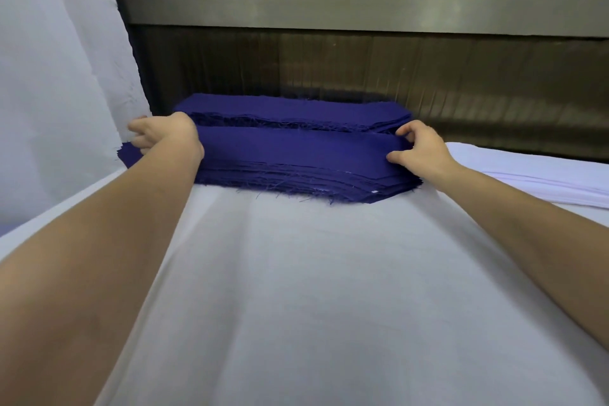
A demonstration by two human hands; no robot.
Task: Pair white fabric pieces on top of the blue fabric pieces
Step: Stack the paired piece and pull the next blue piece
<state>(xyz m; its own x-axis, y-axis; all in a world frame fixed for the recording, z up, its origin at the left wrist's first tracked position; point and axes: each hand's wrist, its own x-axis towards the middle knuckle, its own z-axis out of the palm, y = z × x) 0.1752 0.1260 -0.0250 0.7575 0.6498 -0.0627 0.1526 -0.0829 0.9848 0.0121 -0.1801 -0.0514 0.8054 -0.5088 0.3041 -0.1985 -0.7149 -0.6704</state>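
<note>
Two stacks of dark blue fabric pieces lie side by side at the far end of the table: a near stack (296,161) and a far stack (290,110). My left hand (164,135) grips the left end of the near blue stack, its fingers curled over the edge. At the stack's right end, my right hand (420,150) pinches the top blue piece between thumb and fingers. A pile of white fabric pieces (540,175) sits to the right of the blue stacks.
A white cloth (296,290) covers the table in front of me. A dark wall with a metal rail (329,6) runs behind the stacks. White fabric (56,76) hangs at the left.
</note>
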